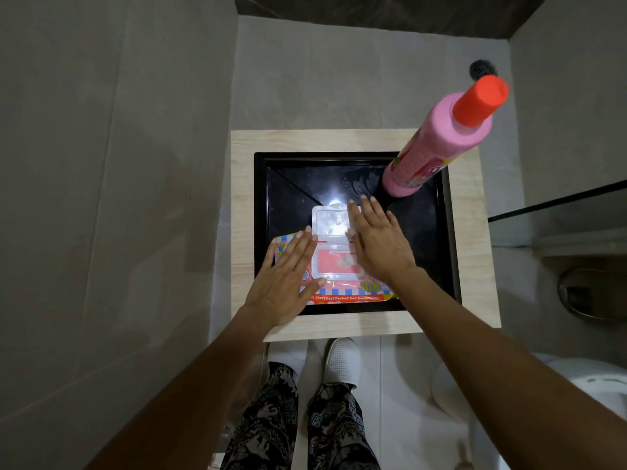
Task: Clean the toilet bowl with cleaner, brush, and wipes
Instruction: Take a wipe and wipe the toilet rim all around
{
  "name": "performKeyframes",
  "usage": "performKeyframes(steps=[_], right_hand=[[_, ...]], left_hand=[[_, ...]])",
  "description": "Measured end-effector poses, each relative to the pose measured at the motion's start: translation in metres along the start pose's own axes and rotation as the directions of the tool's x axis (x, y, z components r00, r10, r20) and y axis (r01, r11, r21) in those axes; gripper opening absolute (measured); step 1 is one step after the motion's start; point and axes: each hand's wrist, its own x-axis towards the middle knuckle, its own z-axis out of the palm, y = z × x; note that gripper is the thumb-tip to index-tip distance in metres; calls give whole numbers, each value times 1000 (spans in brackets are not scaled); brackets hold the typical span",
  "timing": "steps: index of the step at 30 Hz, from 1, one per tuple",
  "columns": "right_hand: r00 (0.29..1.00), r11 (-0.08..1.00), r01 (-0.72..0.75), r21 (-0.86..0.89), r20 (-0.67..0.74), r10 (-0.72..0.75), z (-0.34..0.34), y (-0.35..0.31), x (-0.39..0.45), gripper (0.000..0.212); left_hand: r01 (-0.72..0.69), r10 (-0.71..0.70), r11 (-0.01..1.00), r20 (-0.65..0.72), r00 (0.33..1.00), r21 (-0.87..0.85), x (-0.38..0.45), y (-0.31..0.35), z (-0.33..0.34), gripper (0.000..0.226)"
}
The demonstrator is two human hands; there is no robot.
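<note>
Both your bare arms reach forward and down, converging ahead of you. Your left hand [283, 281] lies flat, palm down, fingers [298, 245] straight and together. Your right hand [376, 244] is likewise flat, fingers extended and slightly spread.

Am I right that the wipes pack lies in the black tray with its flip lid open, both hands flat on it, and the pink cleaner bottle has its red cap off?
Not quite: the red cap is on the pink cleaner bottle. The head view shows it. The rest holds: the wipes pack lies in the black tray, flip lid open, with the left hand and right hand flat on it.
</note>
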Motion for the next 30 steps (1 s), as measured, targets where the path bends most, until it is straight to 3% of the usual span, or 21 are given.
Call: performKeyframes(steps=[7,17,24,30], right_hand=[[992,991,14,131,-128,3,24,1,-62,48],[949,974,101,202,-312,-34,26,-9,-53,23],[936,963,101,252,-353,-6,25,-10,-58,14],[935,966,82,246,-354,11,9,-11,-66,19]], left_hand=[[-24,24,1000,-22,999,15,9,9,-6,77],[1,-1,993,3,1000,116,16,10,-1,85],[0,2,991,-19,1000,136,16,14,-3,84],[14,-15,989,5,1000,147,19,20,-4,86]])
